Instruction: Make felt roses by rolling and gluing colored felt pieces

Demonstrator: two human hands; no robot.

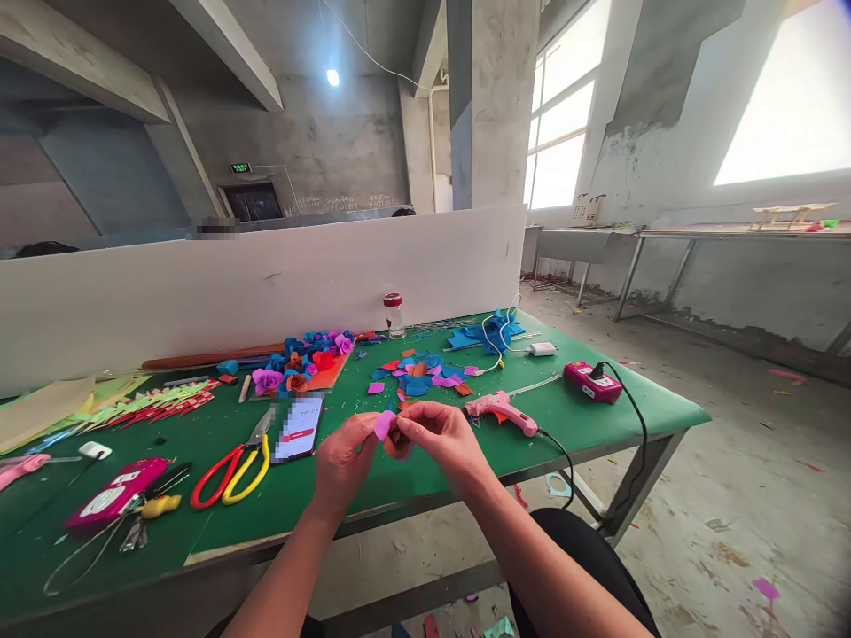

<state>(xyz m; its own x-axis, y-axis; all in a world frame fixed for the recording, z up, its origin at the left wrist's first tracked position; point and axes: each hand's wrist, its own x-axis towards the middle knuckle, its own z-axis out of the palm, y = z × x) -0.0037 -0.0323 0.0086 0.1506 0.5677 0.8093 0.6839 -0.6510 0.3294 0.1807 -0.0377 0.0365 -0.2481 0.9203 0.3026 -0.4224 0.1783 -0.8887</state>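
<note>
Both of my hands meet above the front edge of the green table (372,483). Between the fingertips of my left hand (344,459) is a small purple paper petal (384,424). My right hand (442,439) pinches a small brownish-orange paper piece (397,446) right beside the petal; the fingers partly cover it. A pink glue gun (502,412) lies just right of my right hand. Loose coloured petals (417,377) are scattered behind my hands. Left of my left hand lie a phone (299,430) and scissors with red and yellow handles (247,470).
Finished paper flowers (299,363) are heaped at the back, near a red-lidded jar (394,317) and blue paper (488,332). A magenta power block (593,382) with a black cable sits at the right; another (118,496) is at the left. A white partition (266,288) stands behind.
</note>
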